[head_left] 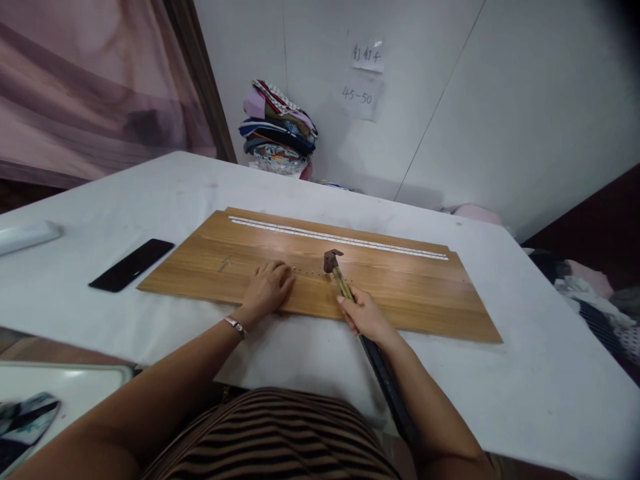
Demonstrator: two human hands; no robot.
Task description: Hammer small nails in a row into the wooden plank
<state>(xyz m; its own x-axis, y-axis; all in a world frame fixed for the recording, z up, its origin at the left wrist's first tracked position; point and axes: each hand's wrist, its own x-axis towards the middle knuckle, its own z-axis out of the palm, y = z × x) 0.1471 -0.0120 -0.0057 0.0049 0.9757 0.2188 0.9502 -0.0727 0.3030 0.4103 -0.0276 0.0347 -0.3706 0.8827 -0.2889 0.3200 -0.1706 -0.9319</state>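
A long wooden board (410,293) lies on the white table (525,373). My right hand (364,315) is closed round the handle of a hammer (332,260), whose head rests on or just above the board by a short row of small nails (306,271). My left hand (267,285) lies on the board just left of that row, fingers curled down with the tips by the nails; what they pinch, if anything, is hidden. A shiny strip (340,237) runs along the board's far edge.
A black phone (131,265) lies on the table left of the board. A white object (27,235) sits at the far left edge. Folded cloths (278,127) are stacked against the wall behind. More fabric (590,287) lies off the table at right.
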